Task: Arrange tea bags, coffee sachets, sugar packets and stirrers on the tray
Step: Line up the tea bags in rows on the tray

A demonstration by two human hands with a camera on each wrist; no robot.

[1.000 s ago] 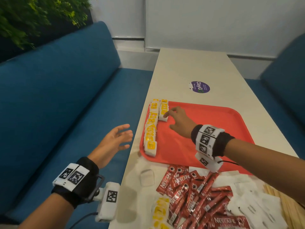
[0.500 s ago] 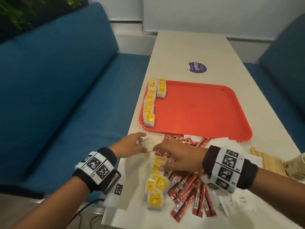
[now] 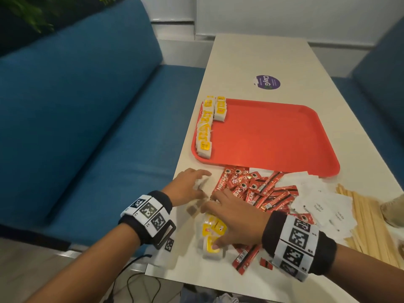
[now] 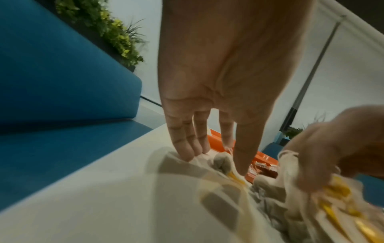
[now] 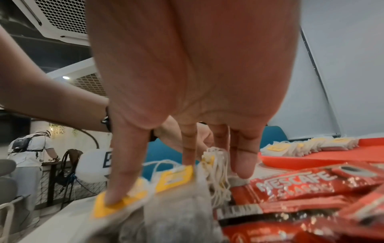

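Note:
A red tray (image 3: 269, 136) lies on the table with a row of yellow-tagged tea bags (image 3: 204, 130) along its left edge. Loose tea bags (image 3: 213, 234) lie near the table's front edge. My right hand (image 3: 211, 224) is spread over them, fingers straight; its thumb presses a yellow tag (image 5: 116, 203). My left hand (image 3: 200, 182) rests straight fingers (image 4: 185, 152) on a blurred tea bag (image 4: 178, 166) beside the pile. Red coffee sachets (image 3: 253, 189), white sugar packets (image 3: 321, 204) and wooden stirrers (image 3: 367, 224) lie right of my hands.
A blue bench (image 3: 87, 127) runs along the table's left edge. A purple sticker (image 3: 267, 82) marks the table beyond the tray. A person (image 5: 31, 156) stands at another table in the background. A cable (image 3: 131, 278) hangs below the front edge.
My right hand has pulled back from the tray's tea bag row to the loose tea bags. My left hand has come in from over the bench onto the table.

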